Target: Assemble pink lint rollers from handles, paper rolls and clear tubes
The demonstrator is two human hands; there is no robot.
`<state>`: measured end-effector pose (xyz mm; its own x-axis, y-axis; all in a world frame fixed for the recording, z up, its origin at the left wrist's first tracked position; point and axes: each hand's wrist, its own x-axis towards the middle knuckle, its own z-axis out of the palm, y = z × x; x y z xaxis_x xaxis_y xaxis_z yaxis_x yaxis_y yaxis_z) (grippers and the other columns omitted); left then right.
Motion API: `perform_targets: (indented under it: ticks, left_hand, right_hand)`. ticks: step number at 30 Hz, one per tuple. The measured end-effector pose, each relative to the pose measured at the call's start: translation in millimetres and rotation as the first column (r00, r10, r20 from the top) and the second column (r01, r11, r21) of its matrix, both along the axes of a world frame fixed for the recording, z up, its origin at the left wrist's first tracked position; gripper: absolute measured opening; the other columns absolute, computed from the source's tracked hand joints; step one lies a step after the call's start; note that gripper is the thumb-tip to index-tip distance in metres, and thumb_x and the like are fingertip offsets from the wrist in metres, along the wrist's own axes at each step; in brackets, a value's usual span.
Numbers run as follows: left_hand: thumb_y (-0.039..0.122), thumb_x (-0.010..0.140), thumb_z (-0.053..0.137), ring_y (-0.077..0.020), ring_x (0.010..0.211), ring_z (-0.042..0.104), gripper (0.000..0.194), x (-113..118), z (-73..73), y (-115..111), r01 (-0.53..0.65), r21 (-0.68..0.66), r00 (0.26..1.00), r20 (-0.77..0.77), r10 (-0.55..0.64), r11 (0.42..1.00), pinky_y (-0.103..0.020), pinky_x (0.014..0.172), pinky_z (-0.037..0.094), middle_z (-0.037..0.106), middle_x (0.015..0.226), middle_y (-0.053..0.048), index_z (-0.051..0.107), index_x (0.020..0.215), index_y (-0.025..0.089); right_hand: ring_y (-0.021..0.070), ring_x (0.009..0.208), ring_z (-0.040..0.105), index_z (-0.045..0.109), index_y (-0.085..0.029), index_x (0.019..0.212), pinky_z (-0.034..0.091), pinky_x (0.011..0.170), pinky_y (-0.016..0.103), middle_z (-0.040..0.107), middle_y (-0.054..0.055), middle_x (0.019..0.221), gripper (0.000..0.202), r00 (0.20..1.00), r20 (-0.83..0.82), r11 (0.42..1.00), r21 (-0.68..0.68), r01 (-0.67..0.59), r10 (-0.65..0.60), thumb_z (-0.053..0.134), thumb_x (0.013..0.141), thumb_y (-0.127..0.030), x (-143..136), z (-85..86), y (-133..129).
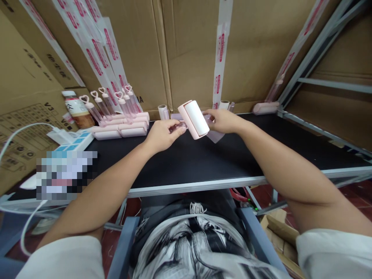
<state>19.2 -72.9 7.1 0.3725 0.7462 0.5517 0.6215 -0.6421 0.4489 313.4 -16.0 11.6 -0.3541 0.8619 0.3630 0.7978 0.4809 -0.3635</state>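
A lint roller with a white roll in a pink holder is raised above the black tabletop. My left hand is closed around its translucent pink handle, at the roller's left side. On the other side my right hand is closed, its fingertips partly hidden behind the roller. They pinch a translucent, pale purple plastic sheet, which hangs below them.
Several finished-looking pink lint rollers with heart-ended handles stand at the left, near a bottle and a power strip. White rolls stand against the cardboard wall. Another lint roller leans at the back right, beside a metal rack.
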Motion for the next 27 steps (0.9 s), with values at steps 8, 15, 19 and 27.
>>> perform_targets:
  ticks: [8, 15, 19, 27]
  left_hand:
    - [0.058, 0.095, 0.066, -0.0177, 0.070, 0.063, 0.047, -1, -0.3, 1, -0.001, 0.001, 1.000, -0.013, 0.001, 1.000, -0.031, 0.066, 0.044, 0.082, 0.089, -0.006, 0.085, 0.107, 0.016]
    - [0.056, 0.095, 0.066, -0.0196, 0.075, 0.068, 0.044, -3, -2.1, 4, 0.000, -0.017, 0.999, -0.046, -0.001, 1.000, -0.033, 0.070, 0.049, 0.085, 0.103, -0.009, 0.084, 0.105, 0.017]
    - [0.053, 0.095, 0.066, -0.0254, 0.090, 0.076, 0.040, -2, -5.1, 6, 0.022, -0.048, 0.998, -0.052, -0.025, 0.999, -0.039, 0.087, 0.057, 0.085, 0.105, -0.010, 0.084, 0.101, 0.018]
    - [0.052, 0.095, 0.066, -0.0288, 0.100, 0.078, 0.038, -1, -6.8, 7, 0.033, -0.065, 0.999, -0.040, -0.035, 0.997, -0.043, 0.096, 0.058, 0.085, 0.106, -0.010, 0.083, 0.100, 0.018]
  right_hand:
    - [0.0232, 0.081, 0.069, 0.078, -0.022, 0.114, 0.054, 0.067, 0.034, 0.078, 0.006, 0.099, 0.038, 0.640, -0.766, 0.974, -0.095, -0.204, 0.059, 0.072, 0.083, -0.044, -4, 5.6, 2]
    - [0.0266, 0.092, 0.069, 0.073, -0.026, 0.118, 0.058, 0.079, 0.041, 0.076, 0.006, 0.106, 0.049, 0.647, -0.752, 0.979, -0.006, -0.202, 0.129, 0.074, 0.084, -0.060, -19, 4.5, -12]
    - [0.0280, 0.092, 0.068, 0.068, -0.029, 0.128, 0.057, 0.079, 0.043, 0.073, 0.007, 0.105, 0.065, 0.705, -0.688, 0.973, 0.007, -0.231, 0.172, 0.072, 0.081, -0.073, -25, 0.3, -14]
    - [0.0271, 0.093, 0.067, 0.065, -0.027, 0.132, 0.056, 0.082, 0.041, 0.073, 0.007, 0.105, 0.070, 0.691, -0.684, 0.961, 0.054, -0.270, 0.232, 0.073, 0.081, -0.075, -29, -7.5, -11]
